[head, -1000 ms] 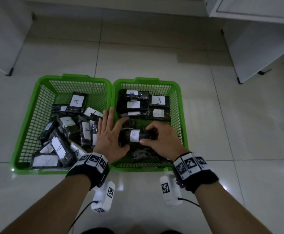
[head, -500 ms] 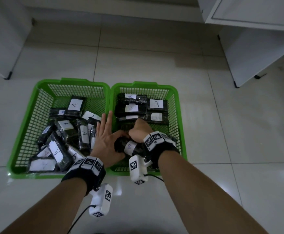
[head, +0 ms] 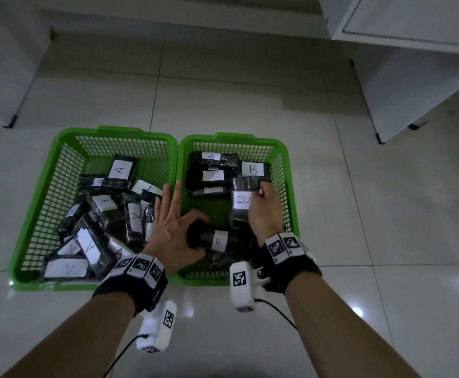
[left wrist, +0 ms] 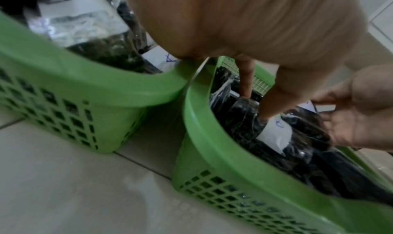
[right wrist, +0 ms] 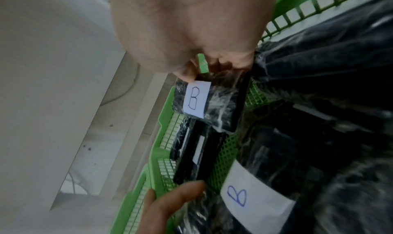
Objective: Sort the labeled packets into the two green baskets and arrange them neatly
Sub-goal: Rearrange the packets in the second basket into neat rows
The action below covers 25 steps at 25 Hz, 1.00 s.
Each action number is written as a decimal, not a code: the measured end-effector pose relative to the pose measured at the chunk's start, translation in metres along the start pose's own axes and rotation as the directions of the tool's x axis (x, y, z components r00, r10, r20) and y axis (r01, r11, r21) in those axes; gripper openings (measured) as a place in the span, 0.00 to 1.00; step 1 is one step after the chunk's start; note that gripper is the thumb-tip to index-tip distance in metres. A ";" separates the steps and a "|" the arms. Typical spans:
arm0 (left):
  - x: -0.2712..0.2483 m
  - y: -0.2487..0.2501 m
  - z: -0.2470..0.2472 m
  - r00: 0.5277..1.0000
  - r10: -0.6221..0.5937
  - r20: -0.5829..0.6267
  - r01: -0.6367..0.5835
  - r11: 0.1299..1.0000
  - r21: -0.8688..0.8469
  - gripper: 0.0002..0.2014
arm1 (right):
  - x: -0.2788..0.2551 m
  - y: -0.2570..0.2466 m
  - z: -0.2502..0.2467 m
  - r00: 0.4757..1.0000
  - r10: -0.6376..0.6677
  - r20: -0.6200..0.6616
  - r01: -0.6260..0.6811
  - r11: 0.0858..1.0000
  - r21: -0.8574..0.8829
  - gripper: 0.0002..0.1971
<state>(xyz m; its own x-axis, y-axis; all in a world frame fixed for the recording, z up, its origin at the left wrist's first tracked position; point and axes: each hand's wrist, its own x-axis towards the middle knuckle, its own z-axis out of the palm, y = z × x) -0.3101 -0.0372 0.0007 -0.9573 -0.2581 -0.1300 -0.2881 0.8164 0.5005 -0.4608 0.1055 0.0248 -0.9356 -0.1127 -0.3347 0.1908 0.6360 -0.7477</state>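
Hidden or unclear: the lower ends of several packets in the left basket (head: 45,203) are buried under one another, and some labels there sit sideways or upside down. Both wrist views are blurred; my palms fill their upper parts.

Item 1: held packet (head: 243,199), black contents in clear wrap, white label reading "B". It stands on end at the centre right of the head view, inside the right basket (head: 291,186). My right hand (head: 266,211) grips it, fingers curled round its right edge.

Item 2: lying packet (head: 217,240), same wrap, label "B" in blue ink, at the lower middle of the right basket. My left hand (head: 172,230) has its fingers spread straight over the divide between the 2 baskets, with the thumb and 1 bent finger touching this packet's left end.

Item 3: stacked packets (head: 212,173) in the upper part of the right basket, labels "B" where legible; 1 label is too faint to read.

Item 4: loose packets (head: 102,214) heaped in the left basket, labels "A".

Both baskets are green mesh, touching side by side on a pale tiled floor (head: 386,241).
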 end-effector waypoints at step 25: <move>0.110 -0.006 -0.004 0.999 -0.038 -0.016 0.041 0.878 0.477 0.23 | 0.067 -0.008 -0.023 0.916 0.054 0.397 0.126 0.901 -0.414 0.27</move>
<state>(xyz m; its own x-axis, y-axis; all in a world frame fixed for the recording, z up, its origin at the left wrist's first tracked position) -0.4133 -0.0723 -0.0126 -0.9451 -0.2975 -0.1354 -0.3035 0.9525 0.0257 -0.5320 0.1104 0.0220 -0.7287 -0.3723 -0.5749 -0.0694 0.8752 -0.4788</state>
